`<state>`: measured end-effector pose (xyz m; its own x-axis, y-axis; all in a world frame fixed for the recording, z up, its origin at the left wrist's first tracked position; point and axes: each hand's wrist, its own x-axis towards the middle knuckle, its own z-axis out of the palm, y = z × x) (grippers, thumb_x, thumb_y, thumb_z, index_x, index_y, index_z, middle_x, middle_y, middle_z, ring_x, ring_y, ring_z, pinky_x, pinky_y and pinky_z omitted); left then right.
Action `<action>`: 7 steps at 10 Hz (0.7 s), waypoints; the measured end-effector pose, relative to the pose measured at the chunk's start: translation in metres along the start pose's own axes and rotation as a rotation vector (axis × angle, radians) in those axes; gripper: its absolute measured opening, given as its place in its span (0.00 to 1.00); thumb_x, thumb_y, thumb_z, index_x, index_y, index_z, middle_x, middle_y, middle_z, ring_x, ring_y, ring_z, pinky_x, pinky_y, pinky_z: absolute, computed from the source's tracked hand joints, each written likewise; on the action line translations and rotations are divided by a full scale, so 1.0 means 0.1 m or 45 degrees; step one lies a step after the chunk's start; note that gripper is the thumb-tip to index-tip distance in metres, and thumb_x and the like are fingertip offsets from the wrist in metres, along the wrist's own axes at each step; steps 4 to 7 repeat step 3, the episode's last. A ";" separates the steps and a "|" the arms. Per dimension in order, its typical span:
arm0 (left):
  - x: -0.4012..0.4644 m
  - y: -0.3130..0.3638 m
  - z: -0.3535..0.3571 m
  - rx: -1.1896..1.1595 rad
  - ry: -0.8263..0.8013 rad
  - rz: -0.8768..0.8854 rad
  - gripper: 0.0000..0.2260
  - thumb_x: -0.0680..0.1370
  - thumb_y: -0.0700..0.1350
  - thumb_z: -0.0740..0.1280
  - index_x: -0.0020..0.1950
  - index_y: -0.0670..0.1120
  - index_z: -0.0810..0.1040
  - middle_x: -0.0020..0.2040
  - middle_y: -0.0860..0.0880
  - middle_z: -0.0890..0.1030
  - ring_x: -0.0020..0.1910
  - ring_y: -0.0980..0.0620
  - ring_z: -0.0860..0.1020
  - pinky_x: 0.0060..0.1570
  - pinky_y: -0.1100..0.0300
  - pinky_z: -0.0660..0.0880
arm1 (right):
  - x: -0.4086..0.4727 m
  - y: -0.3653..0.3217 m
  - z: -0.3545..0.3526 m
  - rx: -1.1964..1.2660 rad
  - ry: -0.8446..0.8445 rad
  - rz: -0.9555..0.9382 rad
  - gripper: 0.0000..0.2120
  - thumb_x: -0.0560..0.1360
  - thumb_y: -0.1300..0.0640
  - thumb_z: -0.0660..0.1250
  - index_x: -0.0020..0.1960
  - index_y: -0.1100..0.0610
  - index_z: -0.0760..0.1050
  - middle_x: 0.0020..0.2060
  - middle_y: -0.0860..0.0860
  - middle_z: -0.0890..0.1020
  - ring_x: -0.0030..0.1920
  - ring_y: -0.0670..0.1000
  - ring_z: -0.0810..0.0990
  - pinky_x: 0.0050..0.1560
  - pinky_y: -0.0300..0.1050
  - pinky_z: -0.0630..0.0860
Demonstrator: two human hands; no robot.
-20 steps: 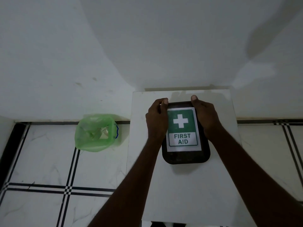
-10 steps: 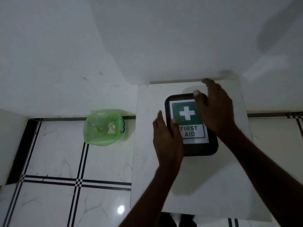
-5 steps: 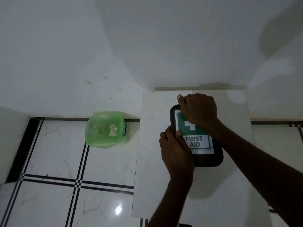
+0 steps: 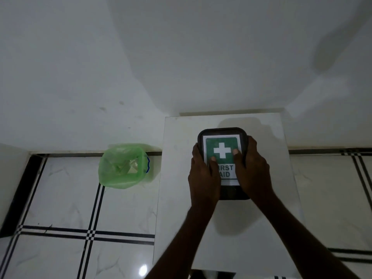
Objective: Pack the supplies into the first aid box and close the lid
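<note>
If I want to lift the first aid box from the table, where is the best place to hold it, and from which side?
Probably grip the first aid box by its two long sides, coming from above. It lies flat on the table with the lid on, and the left hand and right hand span its short width.

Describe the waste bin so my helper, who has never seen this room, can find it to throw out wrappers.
Start at the white table against the wall. On the tiled floor beside its left edge stands the bin, close to the wall. It is the only thing on the floor, lined with a translucent green plastic bag.
</note>
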<state>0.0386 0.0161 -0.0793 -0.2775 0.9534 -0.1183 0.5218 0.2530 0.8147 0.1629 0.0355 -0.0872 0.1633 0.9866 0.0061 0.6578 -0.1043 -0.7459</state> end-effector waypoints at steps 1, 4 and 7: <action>0.01 0.02 0.00 0.025 -0.012 -0.004 0.22 0.84 0.52 0.57 0.76 0.47 0.61 0.63 0.48 0.78 0.56 0.53 0.80 0.50 0.66 0.79 | 0.03 0.00 -0.03 -0.017 -0.006 0.012 0.21 0.82 0.48 0.56 0.71 0.58 0.62 0.52 0.55 0.83 0.43 0.51 0.85 0.36 0.37 0.80; 0.03 0.24 -0.31 0.293 -0.036 0.058 0.28 0.83 0.54 0.57 0.80 0.45 0.56 0.71 0.43 0.73 0.68 0.44 0.74 0.65 0.49 0.73 | -0.05 -0.22 -0.38 -0.158 0.015 0.085 0.25 0.81 0.47 0.56 0.75 0.56 0.59 0.59 0.58 0.81 0.54 0.57 0.83 0.49 0.49 0.80; 0.03 0.24 -0.31 0.293 -0.036 0.058 0.28 0.83 0.54 0.57 0.80 0.45 0.56 0.71 0.43 0.73 0.68 0.44 0.74 0.65 0.49 0.73 | -0.05 -0.22 -0.38 -0.158 0.015 0.085 0.25 0.81 0.47 0.56 0.75 0.56 0.59 0.59 0.58 0.81 0.54 0.57 0.83 0.49 0.49 0.80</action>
